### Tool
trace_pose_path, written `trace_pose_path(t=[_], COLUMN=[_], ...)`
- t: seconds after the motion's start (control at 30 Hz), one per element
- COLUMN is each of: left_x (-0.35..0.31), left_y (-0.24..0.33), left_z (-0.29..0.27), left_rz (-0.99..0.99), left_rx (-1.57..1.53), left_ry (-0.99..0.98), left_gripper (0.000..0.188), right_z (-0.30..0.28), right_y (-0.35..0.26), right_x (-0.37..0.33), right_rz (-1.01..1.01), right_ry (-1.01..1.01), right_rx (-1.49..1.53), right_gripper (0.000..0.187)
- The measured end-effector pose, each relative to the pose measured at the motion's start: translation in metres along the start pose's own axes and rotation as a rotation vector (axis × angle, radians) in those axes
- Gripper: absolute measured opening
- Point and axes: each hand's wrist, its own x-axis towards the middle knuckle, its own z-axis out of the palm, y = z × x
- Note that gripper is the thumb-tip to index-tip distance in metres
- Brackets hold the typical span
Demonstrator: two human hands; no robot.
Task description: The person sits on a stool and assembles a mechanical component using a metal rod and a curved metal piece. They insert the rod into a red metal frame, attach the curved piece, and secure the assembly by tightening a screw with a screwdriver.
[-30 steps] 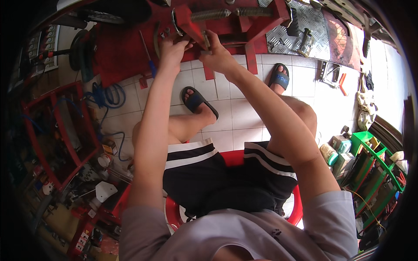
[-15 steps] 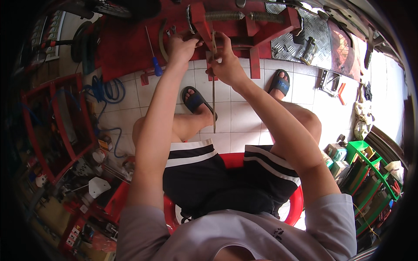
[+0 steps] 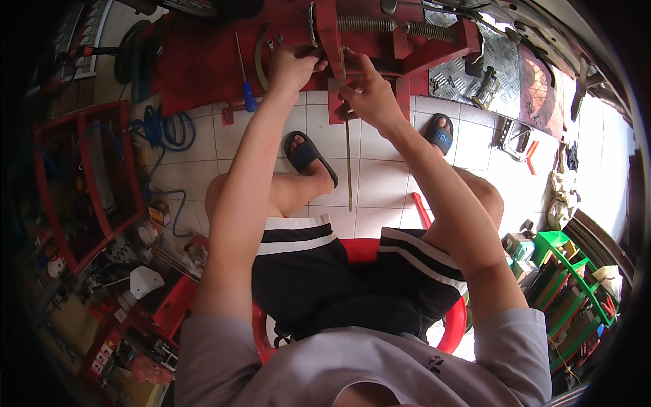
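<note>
My right hand is closed with bent fingers at a long thin brownish rod, whose lower end hangs over the tiled floor. Its index finger points up along the rod, beside a red upright plate of a metal frame. On the other side of that plate, my left hand is closed in a pinch; whatever lies between its fingertips is too small or hidden to make out. Two coil springs on a shaft belong to the frame. A screwdriver with a blue handle lies left of my left hand.
Small wrenches and a curved strip lie on the red bench. Diamond-plate metal covers its right part. A blue hose coils on the floor by a red rack. A green rack stands right.
The bench and frame sit slightly farther right in view. My right index finger has straightened upward along the rod. My left hand stays beside the red plate.
</note>
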Motion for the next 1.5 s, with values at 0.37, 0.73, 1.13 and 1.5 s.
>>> trace_pose_path(t=[0.37, 0.73, 1.13, 1.5], left_x=[-0.009, -0.004, 0.012, -0.004], left_y=[0.012, 0.022, -0.003, 0.021], left_z=[0.006, -0.001, -0.006, 0.004], left_rz=[0.043, 0.254, 0.443, 0.365], left_rx=[0.028, 0.135, 0.454, 0.272], left_ry=[0.104, 0.212, 0.222, 0.233], left_gripper=[0.015, 0.021, 0.034, 0.031], right_z=[-0.003, -0.004, -0.001, -0.005], right_y=[0.001, 0.000, 0.002, 0.004], right_x=[0.001, 0.003, 0.008, 0.009], right_rz=[0.017, 0.028, 0.084, 0.078], right_ry=[-0.013, -0.021, -0.036, -0.018], right_rx=[0.019, 0.044, 0.021, 0.040], right_gripper=[0.068, 0.065, 0.062, 0.063])
